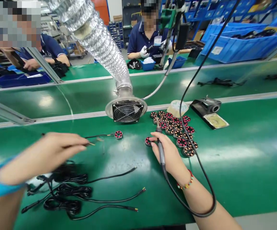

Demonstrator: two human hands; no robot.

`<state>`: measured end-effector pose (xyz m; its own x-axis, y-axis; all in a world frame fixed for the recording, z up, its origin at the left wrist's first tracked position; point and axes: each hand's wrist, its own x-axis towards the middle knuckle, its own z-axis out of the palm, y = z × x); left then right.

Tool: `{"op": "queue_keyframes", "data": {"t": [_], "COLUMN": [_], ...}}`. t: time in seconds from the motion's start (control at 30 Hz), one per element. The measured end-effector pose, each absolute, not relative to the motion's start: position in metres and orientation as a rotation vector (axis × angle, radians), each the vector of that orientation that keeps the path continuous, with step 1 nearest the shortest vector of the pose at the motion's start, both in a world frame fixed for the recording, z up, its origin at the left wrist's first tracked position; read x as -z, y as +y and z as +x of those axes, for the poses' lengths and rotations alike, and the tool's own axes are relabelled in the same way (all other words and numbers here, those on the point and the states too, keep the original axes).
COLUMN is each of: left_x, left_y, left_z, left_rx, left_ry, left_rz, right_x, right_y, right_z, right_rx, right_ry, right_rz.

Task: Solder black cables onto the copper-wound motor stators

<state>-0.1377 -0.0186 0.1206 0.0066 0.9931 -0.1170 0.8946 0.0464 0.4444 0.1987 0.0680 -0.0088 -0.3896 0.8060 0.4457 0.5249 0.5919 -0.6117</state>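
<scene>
My left hand point(59, 147), blurred by motion, pinches a thin cable end with a bare tip over the left of the green bench. Bundled black cables point(73, 191) lie below it, their ends pointing right. My right hand point(168, 150) holds a soldering iron point(161, 150) with its tip upward, while its fingertips touch a small round coil point(148, 141). Many similar red and copper coils point(178, 134) sit just beyond that hand. Another coil point(118, 134) with a black lead rests between my hands.
A fan-faced extraction hood point(127, 112) hangs at the centre back. The iron's black cord point(199, 159) loops over my right forearm. A soldering stand point(206, 107) is at the right. Two people point(146, 38) work beyond the divider point(92, 92).
</scene>
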Motion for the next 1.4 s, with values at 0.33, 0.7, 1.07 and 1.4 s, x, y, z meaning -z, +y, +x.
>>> {"op": "queue_keyframes", "data": {"t": [0.33,0.7,1.07,1.4], "left_x": [-0.043,-0.025,-0.018,-0.025], "left_y": [0.02,0.032,0.028,0.025], "left_z": [-0.029,-0.038,-0.025,-0.021], "left_rx": [0.187,-0.193,-0.3,-0.457], "left_ry": [1.145,1.321,1.459,1.47], "left_rz": [2.07,1.662,1.478,1.268], "right_x": [0.011,0.011,0.011,0.012], "right_y": [0.066,0.046,0.038,0.04], "right_z": [0.199,0.176,0.168,0.17], "right_rx": [-0.592,-0.529,-0.511,-0.559], "right_ry": [-2.194,-2.44,-2.48,-2.403], "right_rz": [-1.208,-1.024,-0.909,-0.935]}}
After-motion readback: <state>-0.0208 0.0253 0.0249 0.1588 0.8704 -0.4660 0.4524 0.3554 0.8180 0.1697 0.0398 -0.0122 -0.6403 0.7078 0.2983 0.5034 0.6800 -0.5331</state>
